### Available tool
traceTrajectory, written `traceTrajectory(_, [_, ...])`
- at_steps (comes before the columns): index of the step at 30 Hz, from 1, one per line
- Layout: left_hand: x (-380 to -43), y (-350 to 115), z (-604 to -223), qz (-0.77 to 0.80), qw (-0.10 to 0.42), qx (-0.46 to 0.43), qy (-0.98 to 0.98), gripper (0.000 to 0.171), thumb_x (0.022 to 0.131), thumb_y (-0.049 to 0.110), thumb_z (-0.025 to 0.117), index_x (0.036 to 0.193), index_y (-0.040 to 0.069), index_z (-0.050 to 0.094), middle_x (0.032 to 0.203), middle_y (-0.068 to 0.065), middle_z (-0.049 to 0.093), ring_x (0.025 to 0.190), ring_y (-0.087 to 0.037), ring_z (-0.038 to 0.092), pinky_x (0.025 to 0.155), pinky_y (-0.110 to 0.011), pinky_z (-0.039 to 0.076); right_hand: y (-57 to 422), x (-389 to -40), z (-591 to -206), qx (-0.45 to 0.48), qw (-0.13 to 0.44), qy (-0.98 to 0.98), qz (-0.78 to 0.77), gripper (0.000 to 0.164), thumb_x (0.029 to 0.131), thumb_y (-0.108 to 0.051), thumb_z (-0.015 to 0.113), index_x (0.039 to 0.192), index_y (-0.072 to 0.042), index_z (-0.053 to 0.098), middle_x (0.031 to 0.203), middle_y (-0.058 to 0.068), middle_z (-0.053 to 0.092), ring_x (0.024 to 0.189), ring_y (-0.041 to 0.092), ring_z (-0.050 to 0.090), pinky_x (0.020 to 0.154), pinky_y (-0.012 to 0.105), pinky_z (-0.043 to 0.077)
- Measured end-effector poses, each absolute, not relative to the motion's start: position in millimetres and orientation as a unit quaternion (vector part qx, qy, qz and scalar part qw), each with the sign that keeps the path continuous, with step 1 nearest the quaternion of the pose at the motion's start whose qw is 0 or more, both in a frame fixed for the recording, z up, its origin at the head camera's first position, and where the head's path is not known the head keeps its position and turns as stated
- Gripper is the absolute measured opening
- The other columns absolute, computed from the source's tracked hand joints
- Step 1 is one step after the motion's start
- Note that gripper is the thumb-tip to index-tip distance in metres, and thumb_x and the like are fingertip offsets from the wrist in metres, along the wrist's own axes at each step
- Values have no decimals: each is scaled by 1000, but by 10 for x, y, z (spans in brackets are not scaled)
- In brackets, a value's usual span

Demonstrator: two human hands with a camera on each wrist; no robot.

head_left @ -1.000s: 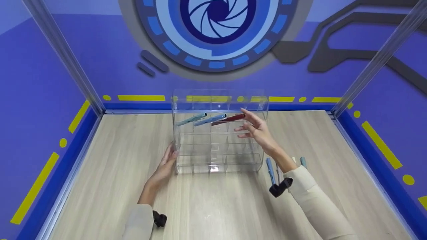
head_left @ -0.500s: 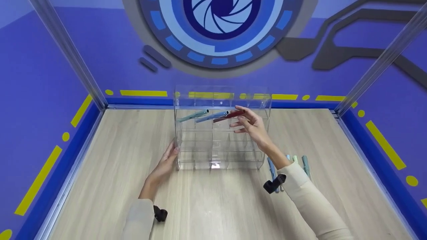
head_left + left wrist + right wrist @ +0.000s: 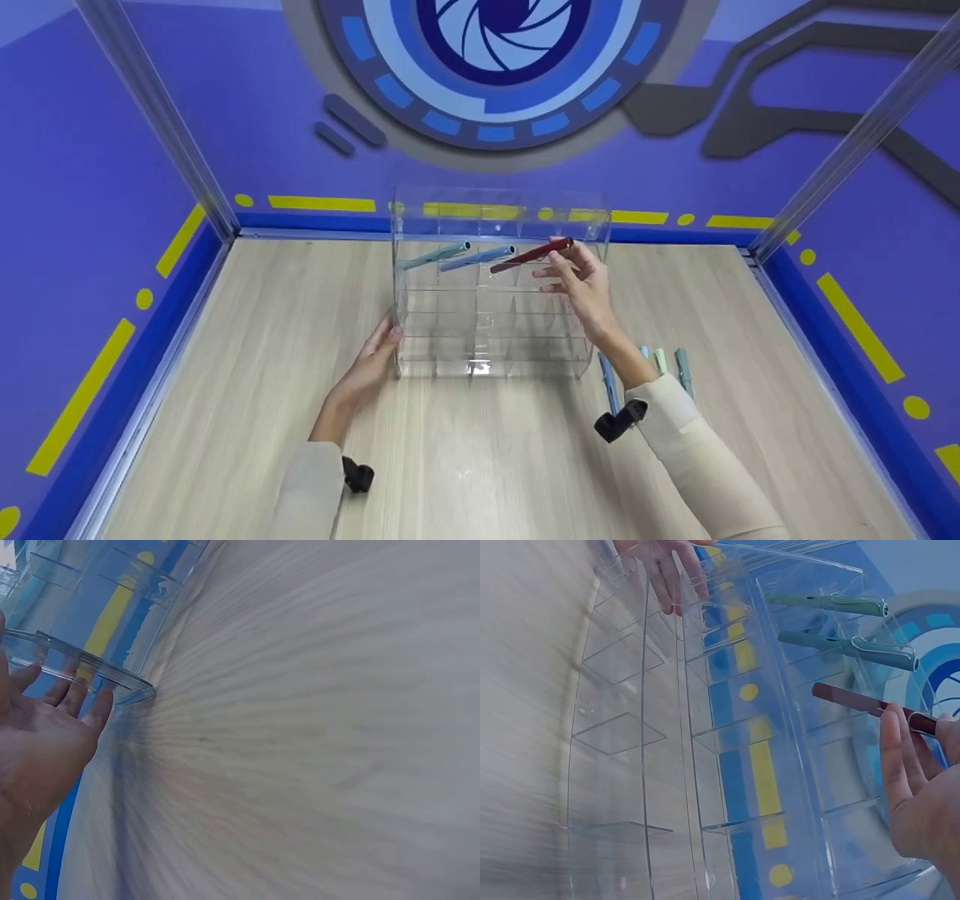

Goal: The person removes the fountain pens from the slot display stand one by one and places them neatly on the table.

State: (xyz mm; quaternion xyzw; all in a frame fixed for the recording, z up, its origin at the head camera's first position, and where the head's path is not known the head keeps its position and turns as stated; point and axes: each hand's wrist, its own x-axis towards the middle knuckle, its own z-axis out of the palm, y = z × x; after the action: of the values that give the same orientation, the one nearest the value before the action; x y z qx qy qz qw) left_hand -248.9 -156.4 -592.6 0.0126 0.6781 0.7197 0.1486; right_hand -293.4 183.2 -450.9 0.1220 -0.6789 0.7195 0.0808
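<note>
A clear acrylic rack (image 3: 491, 325) with several compartments stands upright on the table. My left hand (image 3: 369, 366) rests against its left side; in the left wrist view the fingers (image 3: 73, 696) lie fairly straight along the panel's edge. My right hand (image 3: 589, 289) pinches a dark red pen (image 3: 529, 256) near its outer end, between thumb and forefinger, while its other fingers spread in front of the rack. The pen tilts, its far end overlapping an upper compartment. Left of it, a teal pen (image 3: 439, 256) and a blue pen (image 3: 480, 259) stick out of the same row.
On the table right of the rack lie a blue pen (image 3: 609, 382), a pale green pen (image 3: 660, 360) and a teal pen (image 3: 682, 369), partly behind the right forearm. A blue patterned wall (image 3: 247, 142) rises behind the rack.
The dark red pen has shifted right and outward with my right hand, whose thumb and forefinger have closed on it. My left hand stays at the rack's side.
</note>
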Motion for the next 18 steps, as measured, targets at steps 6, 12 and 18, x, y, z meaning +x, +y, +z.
traceTrajectory(6, [-2475,-1599,-5930,726,150,17,671,79,107,54,42,166,24,0,174,-4,-8,161,-27,-10,131,-51,-4,1944,-2820,-4413,108,95,-660,737,28,109,-16,49,133,-1,48,125,9,71,102,22,77,79,38,65])
traceTrajectory(12, [-2466,-1608,-5941,720,156,4,676,79,107,56,42,166,26,0,174,-5,-9,161,-28,-11,131,-53,-4,2144,-2716,-4332,102,124,-638,753,29,111,-19,44,135,-3,46,125,13,72,103,18,76,84,36,64])
traceTrajectory(18, [-2470,-1590,-5914,710,153,15,687,80,107,57,40,166,24,-2,174,-6,-11,161,-29,-14,130,-55,-7,2391,-2613,-4337,95,155,-614,768,32,110,-15,45,140,-4,46,114,5,71,105,15,73,88,33,63])
